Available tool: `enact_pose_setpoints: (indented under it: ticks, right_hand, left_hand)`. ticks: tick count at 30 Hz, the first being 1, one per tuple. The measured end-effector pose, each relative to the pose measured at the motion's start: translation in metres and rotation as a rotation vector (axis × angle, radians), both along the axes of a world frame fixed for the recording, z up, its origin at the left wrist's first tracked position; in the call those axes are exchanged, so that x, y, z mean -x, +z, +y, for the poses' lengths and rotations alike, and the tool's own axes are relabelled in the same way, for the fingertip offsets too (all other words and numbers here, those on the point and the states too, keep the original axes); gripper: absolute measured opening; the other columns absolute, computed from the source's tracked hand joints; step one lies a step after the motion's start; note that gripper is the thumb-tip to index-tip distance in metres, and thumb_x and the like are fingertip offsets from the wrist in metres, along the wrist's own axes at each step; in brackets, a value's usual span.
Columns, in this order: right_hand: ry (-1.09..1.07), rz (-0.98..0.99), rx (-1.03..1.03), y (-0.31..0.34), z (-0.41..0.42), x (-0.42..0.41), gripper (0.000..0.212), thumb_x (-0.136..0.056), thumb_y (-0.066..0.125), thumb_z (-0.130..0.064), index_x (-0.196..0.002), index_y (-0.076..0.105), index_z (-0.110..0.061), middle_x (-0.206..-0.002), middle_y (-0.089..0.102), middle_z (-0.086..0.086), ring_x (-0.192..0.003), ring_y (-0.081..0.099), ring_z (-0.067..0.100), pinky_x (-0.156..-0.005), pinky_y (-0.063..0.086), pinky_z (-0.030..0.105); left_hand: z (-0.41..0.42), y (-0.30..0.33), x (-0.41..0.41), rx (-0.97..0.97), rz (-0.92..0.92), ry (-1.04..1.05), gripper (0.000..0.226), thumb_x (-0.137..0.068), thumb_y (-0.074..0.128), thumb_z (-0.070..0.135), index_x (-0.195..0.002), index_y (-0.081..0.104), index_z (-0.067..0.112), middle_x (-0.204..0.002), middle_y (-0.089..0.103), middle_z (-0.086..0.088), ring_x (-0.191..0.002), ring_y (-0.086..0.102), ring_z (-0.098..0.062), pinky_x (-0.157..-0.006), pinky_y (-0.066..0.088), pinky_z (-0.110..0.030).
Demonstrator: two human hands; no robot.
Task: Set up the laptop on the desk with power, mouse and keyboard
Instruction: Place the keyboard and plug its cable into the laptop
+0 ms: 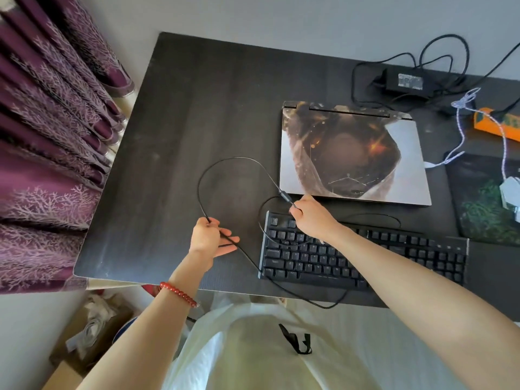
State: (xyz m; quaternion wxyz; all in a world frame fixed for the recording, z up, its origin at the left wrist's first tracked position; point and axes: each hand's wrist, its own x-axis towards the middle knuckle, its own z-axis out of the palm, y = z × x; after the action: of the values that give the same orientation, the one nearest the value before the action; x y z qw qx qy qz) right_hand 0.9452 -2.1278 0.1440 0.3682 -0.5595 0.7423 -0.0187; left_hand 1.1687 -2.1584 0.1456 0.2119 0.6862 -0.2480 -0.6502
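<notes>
A closed laptop (351, 153) with a brown picture on its lid lies on the dark desk (197, 108). In front of it sits a black keyboard (365, 254). Its thin black cable (225, 161) loops across the desk. My left hand (209, 237) pinches the cable left of the keyboard. My right hand (309, 213) grips the cable's plug end near the laptop's front left corner, just past the ferrite bead. A black power brick (405, 80) with tangled cords rests at the back right. A white mouse (510, 195) lies on a dark mouse pad (484, 218) at the right edge.
Purple patterned curtains (50, 122) hang at the left of the desk. An orange box (498, 122) and a white braided cable (461, 130) lie at the right. A cardboard box (90, 342) with clutter stands on the floor at the lower left.
</notes>
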Motion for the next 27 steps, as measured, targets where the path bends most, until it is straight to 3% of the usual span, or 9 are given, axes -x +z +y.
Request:
enact_pose_setpoints:
  ticks: [5, 8, 10, 12, 16, 18, 21, 24, 27]
  right_hand:
    - [0.100, -0.003, -0.028, 0.006, 0.002, 0.002, 0.024, -0.097, 0.028, -0.015, -0.088, 0.049, -0.008, -0.075, 0.046, 0.000, -0.076, 0.046, 0.027, -0.062, 0.031, 0.035]
    - [0.103, -0.042, -0.015, 0.010, 0.002, 0.007, 0.026, -0.098, 0.026, -0.019, -0.087, 0.049, -0.015, -0.082, 0.053, 0.001, -0.081, 0.047, 0.025, -0.067, 0.034, 0.036]
    - [0.085, -0.087, 0.025, 0.016, 0.000, 0.012, 0.030, -0.098, 0.029, -0.017, -0.073, 0.044, -0.024, -0.076, 0.050, -0.008, -0.080, 0.047, 0.023, -0.069, 0.035, 0.035]
    - [0.084, -0.111, 0.075, 0.023, -0.003, 0.019, 0.029, -0.099, 0.031, -0.016, -0.075, 0.046, -0.024, -0.078, 0.051, -0.014, -0.078, 0.050, 0.020, -0.072, 0.038, 0.036]
    - [0.142, -0.019, 0.104, 0.023, -0.004, 0.025, 0.033, -0.098, 0.036, -0.017, -0.066, 0.034, -0.025, -0.060, 0.046, -0.020, -0.052, 0.043, 0.014, -0.056, 0.033, 0.032]
    - [0.224, 0.039, 0.086, 0.017, -0.003, 0.021, 0.029, -0.096, 0.038, -0.012, -0.069, 0.036, -0.023, -0.071, 0.059, -0.016, -0.050, 0.043, 0.012, -0.052, 0.026, 0.028]
    - [0.345, 0.161, 0.069, 0.005, -0.002, 0.012, 0.012, -0.091, 0.039, -0.004, -0.085, 0.040, -0.014, -0.092, 0.067, 0.017, -0.072, 0.057, 0.036, -0.058, 0.022, 0.033]
    - [0.359, 0.240, 0.062, -0.001, 0.000, 0.005, 0.021, -0.087, 0.038, 0.001, -0.102, 0.047, -0.011, -0.096, 0.065, 0.017, -0.087, 0.057, 0.036, -0.062, 0.027, 0.035]
    - [0.316, 0.264, 0.183, -0.008, 0.010, 0.003, 0.033, -0.087, 0.040, 0.001, -0.116, 0.050, -0.010, -0.113, 0.057, 0.008, -0.105, 0.049, 0.027, -0.079, 0.037, 0.034]
  left_hand:
    - [-0.015, 0.010, -0.002, 0.077, -0.017, 0.105, 0.026, -0.099, 0.024, 0.009, -0.078, 0.038, 0.017, -0.072, 0.052, -0.007, -0.064, 0.063, -0.024, -0.054, 0.055, -0.036]
    - [-0.029, 0.014, -0.013, 0.170, -0.054, 0.230, 0.025, -0.098, 0.023, 0.008, -0.079, 0.037, 0.016, -0.074, 0.050, -0.008, -0.067, 0.063, -0.024, -0.065, 0.054, -0.042]
    - [-0.042, 0.017, -0.021, 0.256, -0.086, 0.331, 0.026, -0.098, 0.023, 0.009, -0.078, 0.037, 0.018, -0.076, 0.048, -0.006, -0.067, 0.063, -0.021, -0.067, 0.053, -0.042]
    - [-0.059, 0.025, -0.022, 0.335, -0.097, 0.433, 0.027, -0.099, 0.023, 0.011, -0.078, 0.038, 0.020, -0.077, 0.045, -0.003, -0.068, 0.062, -0.018, -0.069, 0.053, -0.041]
    - [-0.095, 0.046, -0.008, 0.471, -0.117, 0.575, 0.016, -0.099, 0.027, 0.013, -0.090, 0.041, 0.015, -0.097, 0.050, -0.007, -0.070, 0.056, -0.013, -0.072, 0.054, -0.038]
    - [-0.109, 0.057, -0.003, 0.580, -0.125, 0.605, 0.021, -0.097, 0.029, 0.011, -0.083, 0.044, 0.017, -0.093, 0.051, -0.007, -0.065, 0.052, -0.012, -0.067, 0.052, -0.032]
    - [-0.121, 0.063, -0.001, 0.789, -0.187, 0.439, 0.027, -0.093, 0.033, 0.005, -0.078, 0.049, 0.021, -0.087, 0.054, -0.015, -0.061, 0.054, -0.008, -0.061, 0.045, -0.019]
    - [-0.117, 0.061, -0.001, 0.885, -0.167, 0.082, 0.018, -0.093, 0.040, 0.004, -0.093, 0.056, 0.013, -0.088, 0.061, -0.015, -0.077, 0.061, -0.007, -0.079, 0.047, -0.027]
    - [-0.107, 0.057, -0.009, 0.779, -0.029, -0.107, 0.019, -0.090, 0.051, 0.009, -0.093, 0.066, 0.020, -0.091, 0.065, -0.001, -0.089, 0.060, -0.009, -0.089, 0.045, -0.031]
